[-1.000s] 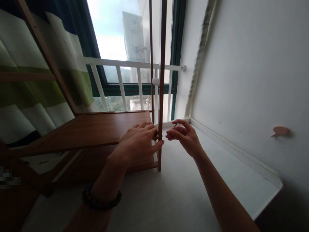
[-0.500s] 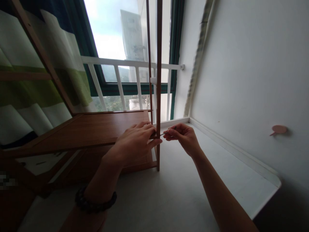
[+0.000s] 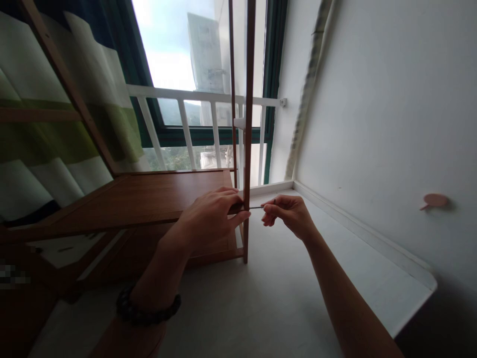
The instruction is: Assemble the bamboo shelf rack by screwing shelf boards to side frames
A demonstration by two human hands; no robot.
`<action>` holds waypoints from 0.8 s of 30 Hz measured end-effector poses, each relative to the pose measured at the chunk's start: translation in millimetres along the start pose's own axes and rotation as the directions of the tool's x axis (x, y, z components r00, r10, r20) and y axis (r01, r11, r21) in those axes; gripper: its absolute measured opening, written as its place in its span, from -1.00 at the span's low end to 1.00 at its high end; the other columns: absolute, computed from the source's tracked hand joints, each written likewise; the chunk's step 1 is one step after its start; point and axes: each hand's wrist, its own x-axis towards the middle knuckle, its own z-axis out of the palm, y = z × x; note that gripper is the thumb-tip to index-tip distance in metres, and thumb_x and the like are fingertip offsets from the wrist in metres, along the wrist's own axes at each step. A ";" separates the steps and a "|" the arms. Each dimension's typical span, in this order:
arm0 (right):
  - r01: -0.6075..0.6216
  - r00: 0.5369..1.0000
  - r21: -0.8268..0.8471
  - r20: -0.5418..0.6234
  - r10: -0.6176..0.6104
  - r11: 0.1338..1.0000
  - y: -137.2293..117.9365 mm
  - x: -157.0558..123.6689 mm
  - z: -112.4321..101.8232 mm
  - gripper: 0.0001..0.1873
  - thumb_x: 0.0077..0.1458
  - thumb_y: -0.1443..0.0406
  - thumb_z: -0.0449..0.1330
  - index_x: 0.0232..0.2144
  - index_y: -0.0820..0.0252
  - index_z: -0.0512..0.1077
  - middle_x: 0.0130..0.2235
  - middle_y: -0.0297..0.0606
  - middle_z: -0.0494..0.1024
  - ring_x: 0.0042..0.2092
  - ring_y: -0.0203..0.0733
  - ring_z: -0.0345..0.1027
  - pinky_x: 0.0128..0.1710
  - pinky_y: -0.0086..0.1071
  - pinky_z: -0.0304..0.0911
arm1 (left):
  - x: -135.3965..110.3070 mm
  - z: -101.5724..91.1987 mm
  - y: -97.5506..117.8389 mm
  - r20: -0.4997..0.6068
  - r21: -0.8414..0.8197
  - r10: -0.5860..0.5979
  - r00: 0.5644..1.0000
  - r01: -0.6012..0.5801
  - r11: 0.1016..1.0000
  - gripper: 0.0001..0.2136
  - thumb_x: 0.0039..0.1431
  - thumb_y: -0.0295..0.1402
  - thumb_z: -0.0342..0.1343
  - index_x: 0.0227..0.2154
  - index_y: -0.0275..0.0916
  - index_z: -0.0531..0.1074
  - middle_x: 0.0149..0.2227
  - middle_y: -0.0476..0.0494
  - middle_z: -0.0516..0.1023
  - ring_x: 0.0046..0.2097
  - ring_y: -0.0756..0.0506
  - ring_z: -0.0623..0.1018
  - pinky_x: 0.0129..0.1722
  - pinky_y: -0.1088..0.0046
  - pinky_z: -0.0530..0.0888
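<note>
A brown wooden shelf unit stands ahead of me, with an upright post (image 3: 247, 149) at its right end. My left hand (image 3: 214, 211), above a dark beaded bracelet (image 3: 147, 308), grips the end of the shelf board (image 3: 160, 194) where it meets the post. Its thumb lies against the post; the inner fingers are partly hidden. To the right of the post, my right hand (image 3: 285, 211) pinches a thin metal hex key (image 3: 256, 207). The key lies roughly level, its far tip at the outer side of the post.
A lower shelf (image 3: 208, 248) sits beneath the board. Behind are a white railing (image 3: 179, 94), a window and a striped curtain (image 3: 108, 129). On the right, a white wall carries a pink round hook (image 3: 435, 200) above a pale raised-edge surface (image 3: 354, 258).
My right hand has shifted slightly right and away from the post, and more of the hex key shows. The fingers have changed their hold. My left hand stays on the shelf.
</note>
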 end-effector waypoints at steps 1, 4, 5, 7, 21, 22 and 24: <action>0.002 1.000 0.016 0.007 -0.002 1.000 0.7 -0.1 -1.0 -0.86 -0.05 0.27 0.28 -0.48 0.27 0.50 -0.54 -0.27 0.58 -0.54 -0.28 0.46 -0.57 -0.45 0.36 | 0.0 0.3 0.1 -0.004 0.000 -0.001 1.000 0.001 1.000 -0.72 0.15 -0.13 -0.05 -0.28 -0.17 0.45 -0.15 -0.14 0.50 -0.09 -0.17 0.45 -0.14 0.30 0.39; -0.022 0.997 0.082 0.077 0.015 0.996 2.0 -0.5 -4.9 -0.80 0.02 0.21 0.22 -0.37 0.25 0.52 -0.43 -0.22 0.61 -0.44 -0.24 0.51 -0.49 -0.42 0.41 | -0.2 0.8 -0.2 -0.006 -0.005 -0.004 1.000 0.004 1.000 -0.71 0.15 -0.12 -0.06 -0.27 -0.17 0.46 -0.15 -0.13 0.50 -0.10 -0.16 0.45 -0.15 0.30 0.40; -0.043 0.994 0.106 0.109 0.032 0.993 2.0 -0.7 -6.4 -0.75 0.05 0.18 0.19 -0.32 0.25 0.52 -0.38 -0.19 0.61 -0.38 -0.22 0.52 -0.44 -0.40 0.42 | -0.2 0.9 -0.4 -0.006 -0.008 -0.004 1.000 0.004 1.000 -0.71 0.15 -0.12 -0.06 -0.26 -0.16 0.46 -0.15 -0.12 0.50 -0.10 -0.16 0.45 -0.15 0.29 0.40; -0.088 0.986 0.141 0.154 0.066 0.986 1.7 -1.0 -8.9 -0.67 0.09 0.12 0.12 -0.26 0.25 0.51 -0.32 -0.17 0.61 -0.30 -0.21 0.52 -0.36 -0.37 0.43 | -0.2 0.8 -1.0 -0.005 -0.014 -0.004 1.000 0.004 1.000 -0.70 0.15 -0.12 -0.06 -0.24 -0.16 0.46 -0.14 -0.12 0.49 -0.10 -0.16 0.45 -0.14 0.28 0.40; -0.168 0.980 0.396 -0.034 0.197 0.903 8.1 4.5 5.0 -0.80 -0.04 0.20 0.28 -0.38 0.21 0.45 -0.54 -0.39 0.49 -0.46 -0.33 0.47 -0.61 -0.58 0.25 | -0.6 1.3 -1.3 0.005 -0.015 0.000 1.000 0.000 1.000 -0.70 0.16 -0.11 -0.07 -0.25 -0.16 0.45 -0.13 -0.13 0.49 -0.08 -0.16 0.44 -0.08 0.25 0.37; -0.160 0.984 0.369 -0.010 0.176 0.916 9.7 3.8 1.0 -0.78 -0.06 0.20 0.29 -0.34 0.21 0.45 -0.49 -0.36 0.52 -0.39 -0.29 0.49 -0.57 -0.57 0.29 | -0.6 1.1 -1.4 0.004 -0.016 -0.003 1.000 0.003 1.000 -0.70 0.16 -0.11 -0.07 -0.25 -0.16 0.45 -0.13 -0.13 0.49 -0.08 -0.16 0.43 -0.08 0.25 0.37; -0.143 0.990 0.322 0.039 0.138 0.936 13.0 2.6 -6.1 -0.74 -0.08 0.22 0.31 -0.30 0.20 0.46 -0.41 -0.31 0.57 -0.29 -0.23 0.51 -0.50 -0.54 0.34 | -0.5 0.7 -1.6 0.008 -0.020 -0.004 1.000 0.004 1.000 -0.70 0.16 -0.12 -0.07 -0.23 -0.17 0.45 -0.13 -0.14 0.49 -0.08 -0.17 0.43 -0.09 0.25 0.38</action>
